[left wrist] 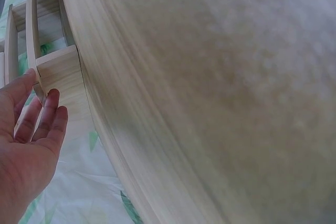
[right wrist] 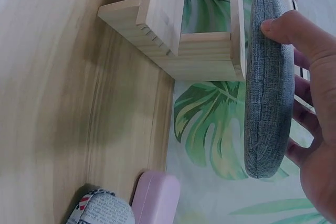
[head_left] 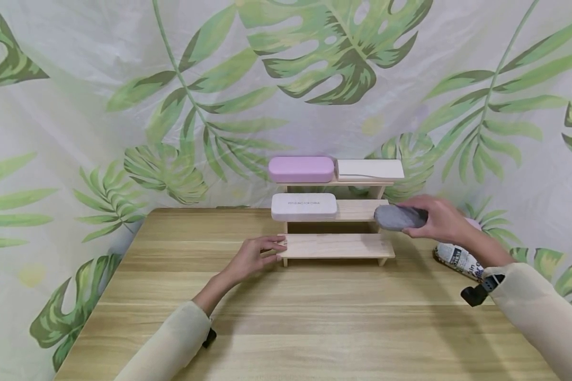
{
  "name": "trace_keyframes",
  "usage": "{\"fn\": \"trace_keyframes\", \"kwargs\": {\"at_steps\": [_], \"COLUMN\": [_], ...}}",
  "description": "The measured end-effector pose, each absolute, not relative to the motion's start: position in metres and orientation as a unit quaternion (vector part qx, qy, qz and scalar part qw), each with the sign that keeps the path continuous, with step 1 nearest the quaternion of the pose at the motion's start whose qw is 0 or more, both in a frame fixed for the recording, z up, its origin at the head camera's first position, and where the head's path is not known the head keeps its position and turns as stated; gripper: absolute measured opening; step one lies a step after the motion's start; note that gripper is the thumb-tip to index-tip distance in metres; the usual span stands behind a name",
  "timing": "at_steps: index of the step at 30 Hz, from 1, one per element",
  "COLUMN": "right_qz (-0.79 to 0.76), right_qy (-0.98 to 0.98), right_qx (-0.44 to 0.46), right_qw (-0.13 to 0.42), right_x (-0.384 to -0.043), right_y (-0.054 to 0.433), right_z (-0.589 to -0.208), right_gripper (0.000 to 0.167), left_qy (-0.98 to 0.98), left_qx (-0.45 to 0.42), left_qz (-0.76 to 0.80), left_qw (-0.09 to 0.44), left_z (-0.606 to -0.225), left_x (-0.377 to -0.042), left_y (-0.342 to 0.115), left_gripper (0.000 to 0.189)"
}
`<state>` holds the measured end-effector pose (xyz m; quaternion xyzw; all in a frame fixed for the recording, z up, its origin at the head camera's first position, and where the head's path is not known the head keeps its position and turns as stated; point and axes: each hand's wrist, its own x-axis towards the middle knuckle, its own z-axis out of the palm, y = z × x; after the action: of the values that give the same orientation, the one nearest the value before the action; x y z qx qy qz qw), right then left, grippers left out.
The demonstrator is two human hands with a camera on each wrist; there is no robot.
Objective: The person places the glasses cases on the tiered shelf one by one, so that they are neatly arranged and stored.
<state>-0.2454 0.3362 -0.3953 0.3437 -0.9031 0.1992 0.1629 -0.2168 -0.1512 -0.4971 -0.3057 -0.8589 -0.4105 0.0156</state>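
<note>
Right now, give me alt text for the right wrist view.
A right hand grips a gray fabric-textured case near a tiered wooden stand. At the bottom edge, a pink case and a newsprint-patterned case are partly visible on a wooden table.

A grey fabric case (right wrist: 269, 93) is gripped between the thumb and fingers (right wrist: 307, 119) of the right hand (right wrist: 321, 106), near the end of a stepped wooden rack (right wrist: 164, 17) that is set on the desk (right wrist: 58, 108). At the lower edge, a text-printed case (right wrist: 105, 212) and a pink case (right wrist: 156, 200) are seen side by side, both partly cut off. Beyond the rack, a leaf-patterned sheet (right wrist: 210, 129) is shown.
</note>
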Motion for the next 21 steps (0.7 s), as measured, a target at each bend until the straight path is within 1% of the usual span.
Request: {"fn": "trace_keyframes", "kwargs": {"at_steps": [6, 16, 21], "right_qz": [0.205, 0.203, 0.203], "right_qy": [-0.908, -0.907, -0.907], "right_qx": [0.337, 0.339, 0.343], "right_qw": [0.141, 0.145, 0.137], "right_x": [-0.251, -0.259, -0.264], "right_y": [0.329, 0.315, 0.308], "right_z": [-0.392, -0.391, -0.393], "right_gripper": [0.058, 0.057, 0.057], "left_qy": [-0.856, -0.857, -0.858], "left_qx": [-0.311, -0.307, -0.306], "left_qz": [-0.414, -0.414, -0.412], "left_qw": [0.02, 0.019, 0.015], "left_z": [-0.496, -0.496, -0.497], "left_x": [-0.216, -0.217, -0.217], "left_y": [-0.15, -0.151, -0.152], "left_gripper": [0.025, 0.024, 0.025]}}
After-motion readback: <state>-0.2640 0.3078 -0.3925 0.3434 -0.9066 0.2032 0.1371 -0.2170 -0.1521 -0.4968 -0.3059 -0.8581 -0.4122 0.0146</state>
